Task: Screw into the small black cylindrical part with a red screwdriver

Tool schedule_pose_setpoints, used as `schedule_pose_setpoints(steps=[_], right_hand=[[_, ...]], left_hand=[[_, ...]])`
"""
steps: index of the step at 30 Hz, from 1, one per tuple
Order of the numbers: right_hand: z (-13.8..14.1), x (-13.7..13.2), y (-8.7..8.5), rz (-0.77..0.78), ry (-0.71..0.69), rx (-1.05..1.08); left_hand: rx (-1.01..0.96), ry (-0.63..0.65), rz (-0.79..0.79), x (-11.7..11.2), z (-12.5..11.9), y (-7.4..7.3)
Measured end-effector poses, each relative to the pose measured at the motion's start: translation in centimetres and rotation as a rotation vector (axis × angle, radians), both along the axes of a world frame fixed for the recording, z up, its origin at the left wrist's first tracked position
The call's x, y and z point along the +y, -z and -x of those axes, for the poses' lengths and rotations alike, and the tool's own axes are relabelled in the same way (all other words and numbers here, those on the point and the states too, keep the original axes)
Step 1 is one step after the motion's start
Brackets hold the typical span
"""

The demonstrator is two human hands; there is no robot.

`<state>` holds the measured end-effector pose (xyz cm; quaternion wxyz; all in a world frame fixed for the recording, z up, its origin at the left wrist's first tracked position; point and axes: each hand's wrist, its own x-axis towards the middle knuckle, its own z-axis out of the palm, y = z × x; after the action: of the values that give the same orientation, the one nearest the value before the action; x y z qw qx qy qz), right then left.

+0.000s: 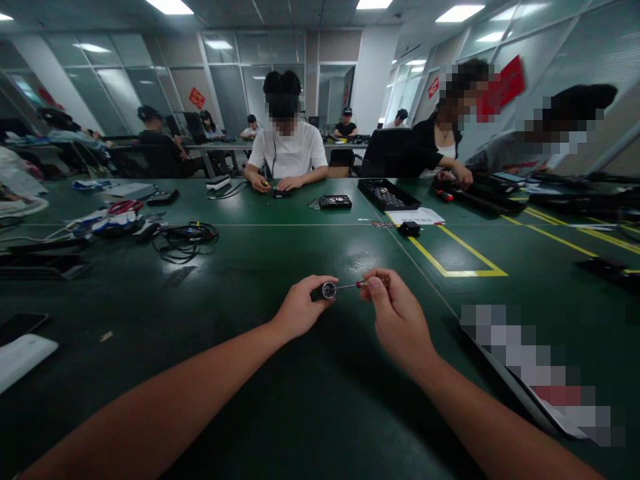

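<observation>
Over the middle of the green table, my left hand is closed round a small black cylindrical part with a round, metallic-looking end facing me. My right hand grips a screwdriver by its handle, part red where it shows. The thin shaft points left, and its tip meets the side of the cylindrical part. Whether the tip sits in a screw is too small to tell. My fingers hide most of the handle and the far side of the part.
Beyond my hands lies a small black block beside yellow tape. Coiled black cables are at left, a black parts tray further back. A person in white works opposite. Papers lie near my right arm.
</observation>
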<state>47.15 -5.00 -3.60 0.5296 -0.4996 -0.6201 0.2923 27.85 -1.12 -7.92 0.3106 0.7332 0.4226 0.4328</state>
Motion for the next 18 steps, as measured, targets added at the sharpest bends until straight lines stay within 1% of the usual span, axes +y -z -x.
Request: schedule_pose_setpoints(steps=[2,3,5,6,7,9,11,15,18], right_hand=[[-0.2,0.7,0.0,0.066,0.014,0.179],[-0.3,1.0,0.0,0.12,0.005,0.301],[-0.6,1.8,0.1,0.259,-0.079,0.5],[-0.7,2.0,0.1,0.279,-0.094,0.54],[-0.8,2.2,0.2,0.254,-0.067,0.548],[-0.8,2.2,0.3,0.178,-0.007,0.506],[-0.5,1.8,0.4,0.1,0.032,0.415],[-0.1,0.9,0.1,0.007,0.041,0.21],[0.0,0.5,0.0,-0.022,0.045,0.134]], left_hand=[[0.053,-0.003,-0.071,-0.1,0.2,-0.5],[0.074,-0.006,-0.105,-0.1,0.3,-0.7],[0.096,-0.019,-0.143,0.0,0.5,-1.0],[0.094,-0.028,-0.145,0.1,0.7,-1.0],[0.089,-0.037,-0.137,0.2,0.8,-1.0],[0.077,-0.05,-0.111,0.4,0.9,-0.9],[0.074,-0.048,-0.097,0.4,0.9,-0.7],[0.085,-0.025,-0.103,0.3,0.8,-0.6],[0.087,-0.025,-0.111,0.3,0.7,-0.6]])
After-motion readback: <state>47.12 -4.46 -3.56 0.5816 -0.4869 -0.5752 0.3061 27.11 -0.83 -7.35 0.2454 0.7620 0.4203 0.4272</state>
